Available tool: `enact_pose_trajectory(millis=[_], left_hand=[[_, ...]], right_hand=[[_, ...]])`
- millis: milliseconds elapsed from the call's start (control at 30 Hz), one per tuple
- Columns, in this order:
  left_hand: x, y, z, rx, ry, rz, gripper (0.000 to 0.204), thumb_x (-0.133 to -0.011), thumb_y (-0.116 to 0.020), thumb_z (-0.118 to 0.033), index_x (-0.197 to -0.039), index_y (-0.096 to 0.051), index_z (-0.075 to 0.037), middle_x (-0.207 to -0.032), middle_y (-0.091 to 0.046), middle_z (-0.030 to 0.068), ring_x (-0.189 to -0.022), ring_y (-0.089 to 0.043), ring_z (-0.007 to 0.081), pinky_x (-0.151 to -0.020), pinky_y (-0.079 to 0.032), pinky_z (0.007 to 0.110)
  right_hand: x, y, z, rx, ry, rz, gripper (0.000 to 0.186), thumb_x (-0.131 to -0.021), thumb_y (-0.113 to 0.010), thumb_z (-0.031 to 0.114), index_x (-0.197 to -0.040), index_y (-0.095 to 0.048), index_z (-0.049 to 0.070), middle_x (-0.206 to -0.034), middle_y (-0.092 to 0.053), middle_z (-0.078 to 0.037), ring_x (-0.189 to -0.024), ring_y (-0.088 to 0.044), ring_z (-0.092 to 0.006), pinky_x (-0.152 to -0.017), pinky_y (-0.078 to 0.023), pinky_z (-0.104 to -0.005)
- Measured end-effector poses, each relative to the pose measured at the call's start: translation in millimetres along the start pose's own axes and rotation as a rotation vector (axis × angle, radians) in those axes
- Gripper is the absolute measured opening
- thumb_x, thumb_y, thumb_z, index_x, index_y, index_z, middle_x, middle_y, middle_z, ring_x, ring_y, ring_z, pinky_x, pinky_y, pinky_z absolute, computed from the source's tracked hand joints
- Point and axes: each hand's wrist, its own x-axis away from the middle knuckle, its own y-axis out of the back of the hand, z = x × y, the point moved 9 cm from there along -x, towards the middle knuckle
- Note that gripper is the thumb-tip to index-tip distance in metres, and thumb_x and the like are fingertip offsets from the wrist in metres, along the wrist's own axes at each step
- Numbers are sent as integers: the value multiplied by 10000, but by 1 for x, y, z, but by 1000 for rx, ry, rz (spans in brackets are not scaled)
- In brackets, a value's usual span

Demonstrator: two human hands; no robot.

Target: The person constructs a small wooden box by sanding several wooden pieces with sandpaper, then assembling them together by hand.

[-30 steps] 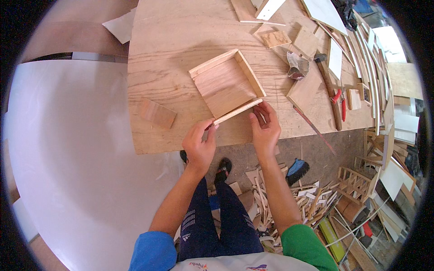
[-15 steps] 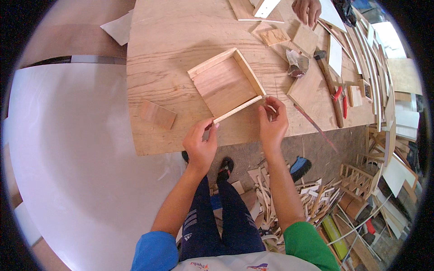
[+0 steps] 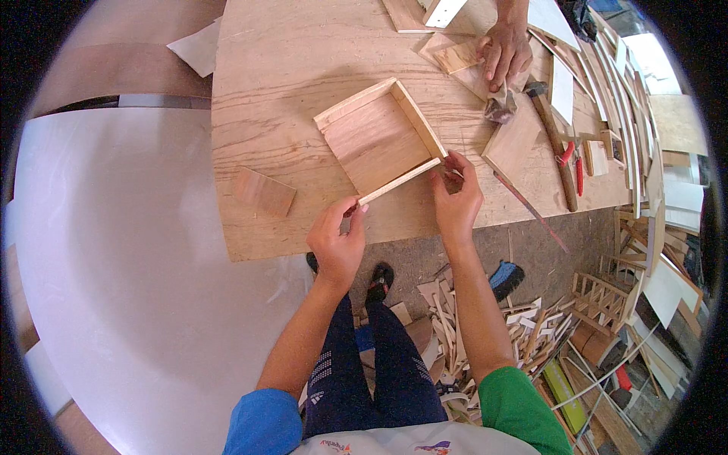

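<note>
A shallow open wooden box (image 3: 377,144) rests on the plywood worktable, its walls showing at the far, right and near sides. Along its near side runs a narrow wood strip (image 3: 402,182). My left hand (image 3: 336,239) pinches the strip's left end between thumb and fingers. At the other end, by the box's near right corner, my right hand (image 3: 459,196) is closed with bent fingers on the strip. A small flat wood piece (image 3: 264,192) lies left of the box.
Another person's hand (image 3: 506,57) touches a crumpled packet (image 3: 500,106) at the far right. Nearby lie a hammer (image 3: 553,144), red-handled pliers (image 3: 579,168), wood boards (image 3: 516,144) and a thin strip (image 3: 531,211) jutting past the table edge. Wood offcuts (image 3: 455,326) and a blue brush (image 3: 506,279) cover the floor.
The other person's hand has come nearer, from the far edge onto the crumpled packet, and now covers part of the wood there. My hands and the box have barely moved.
</note>
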Motion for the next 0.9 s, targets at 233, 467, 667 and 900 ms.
enact_pose_trajectory(millis=[233, 467, 667, 900], left_hand=[[2, -2, 8, 7, 81, 28, 153, -796, -767, -42, -931, -707, -6, -867, -725, 116, -778, -697, 184, -727, -540, 297], [1, -5, 12, 16, 154, 54, 182, -793, -767, -34, -955, -694, 2, -866, -724, 119, -798, -700, 179, -744, -543, 295], [0, -7, 12, 57, 170, 59, 182, -790, -763, -18, -950, -681, 9, -877, -716, 127, -816, -697, 180, -752, -546, 297], [0, -9, 10, 15, 106, 89, 182, -785, -750, 8, -951, -677, -9, -874, -699, 115, -807, -695, 201, -747, -550, 302]], right_hand=[[0, -2, -2, 66, 91, -34, 396, -800, -708, 1, -1186, -618, 15, -1035, -684, -116, -955, -654, -193, -845, -519, -312], [1, -6, -10, 109, 107, -30, 383, -807, -716, 6, -1177, -618, -14, -1036, -682, -135, -929, -667, -201, -833, -531, -316], [1, -5, -7, 128, 104, -47, 353, -816, -715, 8, -1155, -624, -32, -1009, -682, -142, -890, -674, -206, -817, -535, -309], [-1, -5, -6, 167, 122, -47, 357, -796, -694, -30, -1147, -635, -17, -976, -685, -126, -826, -663, -182, -745, -525, -306]])
